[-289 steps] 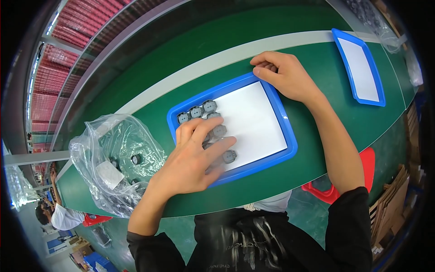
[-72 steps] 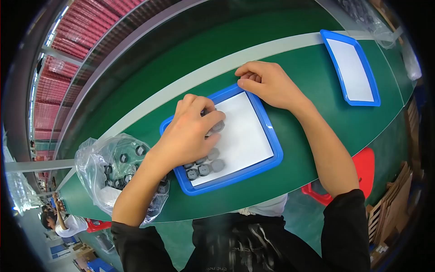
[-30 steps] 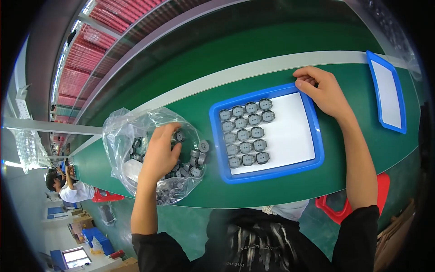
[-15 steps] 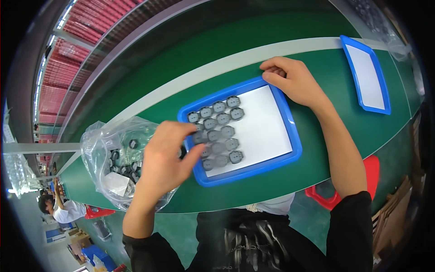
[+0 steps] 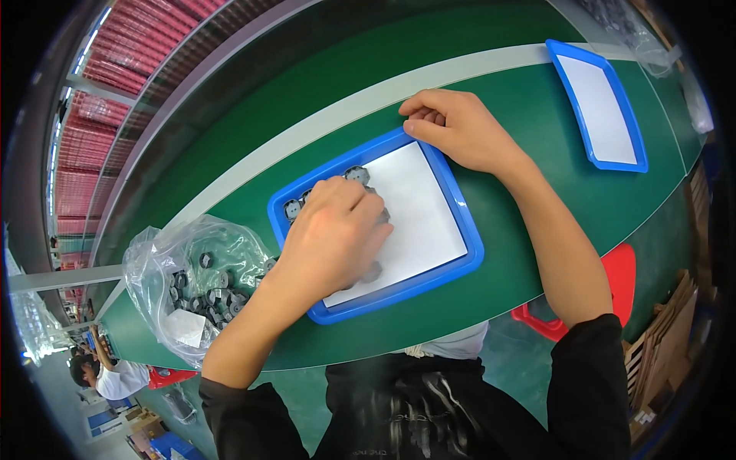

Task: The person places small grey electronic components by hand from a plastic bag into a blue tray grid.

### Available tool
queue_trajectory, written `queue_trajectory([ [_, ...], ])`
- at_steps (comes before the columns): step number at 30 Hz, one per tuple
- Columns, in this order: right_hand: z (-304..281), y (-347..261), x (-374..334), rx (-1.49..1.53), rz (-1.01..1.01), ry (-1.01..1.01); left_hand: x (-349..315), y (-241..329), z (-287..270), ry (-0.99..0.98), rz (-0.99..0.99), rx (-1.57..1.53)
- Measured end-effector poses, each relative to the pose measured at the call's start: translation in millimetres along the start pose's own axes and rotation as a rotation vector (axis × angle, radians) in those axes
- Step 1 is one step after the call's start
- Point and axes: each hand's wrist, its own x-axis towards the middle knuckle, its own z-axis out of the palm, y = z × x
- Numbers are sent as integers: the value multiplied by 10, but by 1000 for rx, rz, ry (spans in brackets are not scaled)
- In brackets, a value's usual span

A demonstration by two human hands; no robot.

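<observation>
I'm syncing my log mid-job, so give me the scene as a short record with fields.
Left hand: over grey parts in the near blue tray; grip hidden
Right hand: fingers curled, at that tray's far right corner
Tray liner: white sheet
Left of tray: clear plastic bag with loose grey pieces
Further right: second blue tray, also white-lined

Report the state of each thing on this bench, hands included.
Near blue tray: flat, lined with white paper, partly filled
Gray round parts in it: partly hidden by the left hand
Left hand: fingers bent over those parts, grip unclear
Right hand: loosely curled at the near tray's far corner
Clear plastic bag: crumpled, holding loose gray parts
Far blue tray: holding a white sheet
</observation>
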Motion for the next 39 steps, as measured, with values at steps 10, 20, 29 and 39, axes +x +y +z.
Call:
queue_trajectory([
  [10,18,21,20,-25,-29,11,-27,5,-2,33,65,1],
  [20,21,2,19,-20,-10,14,-37,-56,-25,-38,89,14],
  [29,20,0,9,-26,-15,13,28,-111,-55,-11,84,-90],
  [39,22,17,18,-30,-21,17,54,-198,-89,-92,76,-48],
])
